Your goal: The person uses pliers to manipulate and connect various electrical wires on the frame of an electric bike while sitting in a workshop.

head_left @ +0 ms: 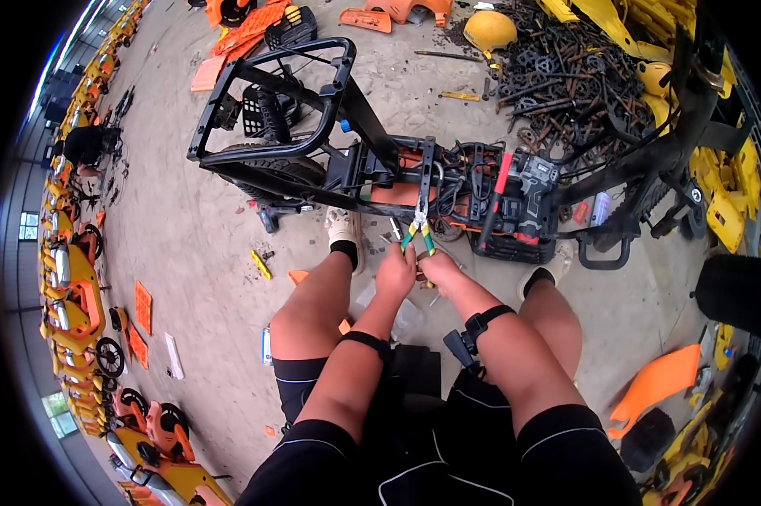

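Presently, the left hand [395, 271] and right hand [440, 269] hold pliers [419, 222] at the centre of the frame.
Fingers of each hand are closed around one green-and-yellow handle [409, 239], and the handles stand apart. The tool's head points up at the black chassis [372, 133]; whether its jaws grip anything cannot be told. Dark metal parts [557, 88] lie heaped upper right; an orange panel [657, 384] lies lower right.

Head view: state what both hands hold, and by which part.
Pliers, by the green-and-yellow handles: the left hand grips the left handle, the right hand the right.
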### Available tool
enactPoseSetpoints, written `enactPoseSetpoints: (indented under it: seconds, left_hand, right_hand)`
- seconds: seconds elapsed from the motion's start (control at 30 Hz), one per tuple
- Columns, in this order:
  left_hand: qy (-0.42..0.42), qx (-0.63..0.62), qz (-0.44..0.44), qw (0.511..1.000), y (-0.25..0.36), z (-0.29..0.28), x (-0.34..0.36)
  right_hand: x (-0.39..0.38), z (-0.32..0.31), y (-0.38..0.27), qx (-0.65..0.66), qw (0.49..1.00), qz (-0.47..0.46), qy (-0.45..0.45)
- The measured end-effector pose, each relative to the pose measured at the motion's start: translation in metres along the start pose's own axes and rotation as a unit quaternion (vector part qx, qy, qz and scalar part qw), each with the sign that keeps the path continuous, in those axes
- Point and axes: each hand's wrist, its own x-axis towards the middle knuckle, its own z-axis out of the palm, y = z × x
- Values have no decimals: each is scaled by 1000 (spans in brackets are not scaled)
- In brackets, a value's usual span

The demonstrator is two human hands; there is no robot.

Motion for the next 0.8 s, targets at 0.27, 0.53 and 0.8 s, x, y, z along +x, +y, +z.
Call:
enactPoseSetpoints:
  seconds: [0.27, 0.53, 0.8]
  left_hand:
    - [-47, -43, 0, 998, -6, -3, 8]
    - [-73, -56, 31, 995, -21, 5, 5]
    - [-90, -33, 59, 994, -21, -4, 11]
  right_hand:
    - [-2, -5, -2, 40, 996, -1, -76]
    - [-22, 15, -26, 37, 993, -93, 68]
    - [-4, 26, -21, -129, 971, -118, 165]
